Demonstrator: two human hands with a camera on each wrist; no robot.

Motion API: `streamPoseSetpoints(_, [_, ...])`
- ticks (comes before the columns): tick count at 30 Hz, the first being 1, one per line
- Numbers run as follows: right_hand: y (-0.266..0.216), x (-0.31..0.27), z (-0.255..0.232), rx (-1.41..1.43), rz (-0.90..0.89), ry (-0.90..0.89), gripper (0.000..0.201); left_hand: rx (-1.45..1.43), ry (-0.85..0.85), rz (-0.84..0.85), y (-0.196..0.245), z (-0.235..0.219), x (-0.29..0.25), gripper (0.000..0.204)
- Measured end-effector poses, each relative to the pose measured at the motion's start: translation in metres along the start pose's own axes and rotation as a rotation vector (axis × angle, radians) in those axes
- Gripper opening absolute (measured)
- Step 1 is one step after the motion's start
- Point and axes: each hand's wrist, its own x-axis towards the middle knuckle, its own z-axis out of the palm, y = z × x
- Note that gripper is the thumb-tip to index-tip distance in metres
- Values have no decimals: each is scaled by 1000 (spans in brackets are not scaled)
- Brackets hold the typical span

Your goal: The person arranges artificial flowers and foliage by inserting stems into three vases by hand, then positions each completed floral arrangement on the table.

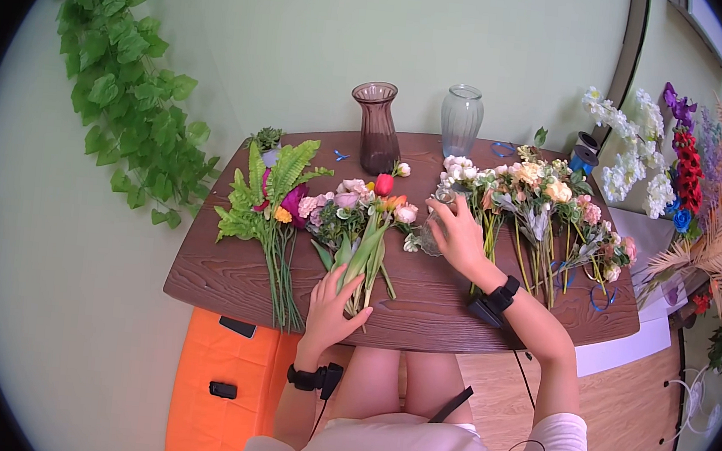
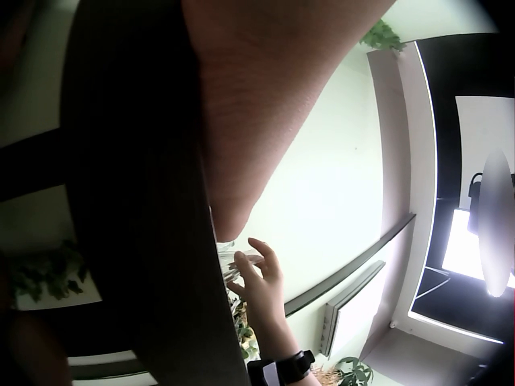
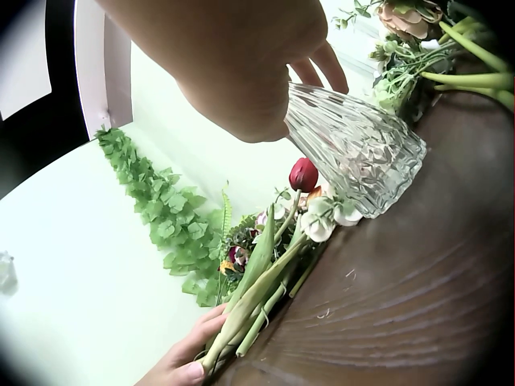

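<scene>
My right hand [image 1: 459, 236] grips a clear cut-glass vase [image 3: 362, 149] near its top, fingers round the upper part, its base down at the wooden table. My left hand [image 1: 332, 316] rests on the lower stems of a bunch with tulip leaves, fingers fairly straight and spread. A red tulip [image 3: 303, 174] tops this bunch, beside orange, pink and white blooms. In the left wrist view, my forearm and a dark edge hide most of the left hand's work, while the right hand [image 2: 264, 285] shows beyond.
On the table [image 1: 422, 317], a fern bunch [image 1: 274, 184] lies left and several flower bunches [image 1: 544, 199] lie right. A purple glass vase [image 1: 376, 128] and a pale clear vase [image 1: 462, 121] stand behind. Blue ribbon [image 1: 602, 298] trails right; an orange seat [image 1: 218, 385] sits below left.
</scene>
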Motion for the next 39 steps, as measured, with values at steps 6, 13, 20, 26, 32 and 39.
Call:
streamPoseSetpoints(6, [-9,-7,1,18,4,-20,44,-26,7,-6,2,-1,0,55])
streamPoseSetpoints(13, [-16,-23,-5,37,-51,49,49,-184,229,-27,-14,-30,10,33])
streamPoseSetpoints(20, [-40,-59,-25,131,111,86,44,15,352,-513,-99,-66,19,35])
streamPoseSetpoints(26, [-46,-99,3,344,275,142,30,54,-20,-681,-131,-72,22,35])
streamPoseSetpoints(32, [-61,-116,22,359,311,70,21,147,397,-455,-136,-70,26,20])
streamPoseSetpoints(39, [-60,-119,29,370,319,66,20,150,602,-325,-123,-97,42,19])
